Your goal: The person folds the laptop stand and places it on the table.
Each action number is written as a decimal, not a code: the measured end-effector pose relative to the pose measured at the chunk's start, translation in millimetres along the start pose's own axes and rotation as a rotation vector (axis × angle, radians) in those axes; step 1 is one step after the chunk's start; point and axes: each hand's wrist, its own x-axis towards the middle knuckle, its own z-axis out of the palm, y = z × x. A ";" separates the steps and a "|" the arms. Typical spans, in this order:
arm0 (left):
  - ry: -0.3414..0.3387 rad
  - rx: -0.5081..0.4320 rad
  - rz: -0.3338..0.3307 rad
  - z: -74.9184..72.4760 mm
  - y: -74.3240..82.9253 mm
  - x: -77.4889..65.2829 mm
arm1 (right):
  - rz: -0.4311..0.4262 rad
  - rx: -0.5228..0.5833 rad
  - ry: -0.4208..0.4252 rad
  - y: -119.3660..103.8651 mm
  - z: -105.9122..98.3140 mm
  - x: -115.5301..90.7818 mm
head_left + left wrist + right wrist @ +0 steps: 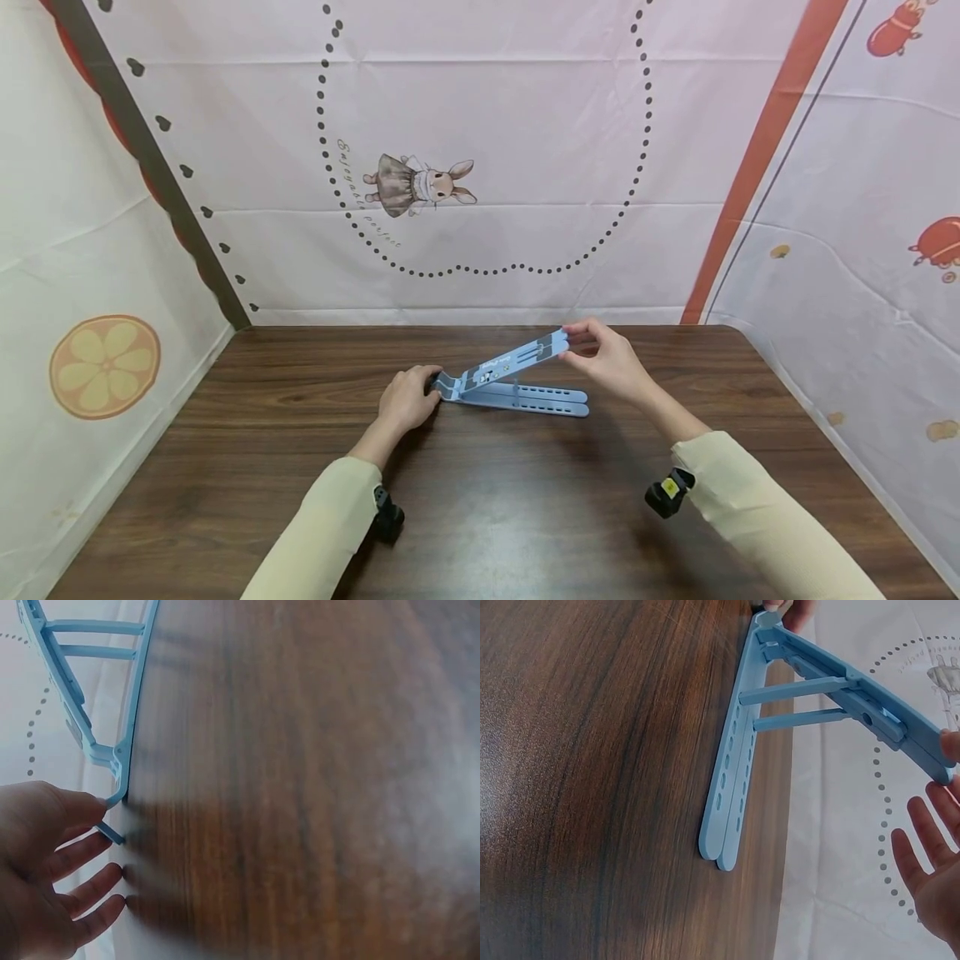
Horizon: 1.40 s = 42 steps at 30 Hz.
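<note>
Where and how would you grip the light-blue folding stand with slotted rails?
Likely the free end of the stand's raised upper arm, pinched from the right. That flat end tilts up clear of the dark-brown wood-grain table, leaving both faces reachable; the bare right hand pinches there. The bare left hand holds the hooked opposite end.

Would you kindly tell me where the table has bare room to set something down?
The table is bare between the left sleeve and right sleeve, and left of the left hand. It is crowded around the blue stand, which the right hand also grips.
</note>
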 end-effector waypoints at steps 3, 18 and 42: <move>-0.002 0.001 -0.002 0.1 -0.1 0.0 | 0.010 0.011 0.006 0.5 0.9 0.2; -0.004 -0.065 -0.020 1.6 0.9 -3.5 | 0.010 0.036 0.014 -30.5 -3.1 -9.0; 0.174 -0.096 0.015 5.0 46.3 -19.0 | 0.020 0.045 0.017 2.3 4.1 -2.6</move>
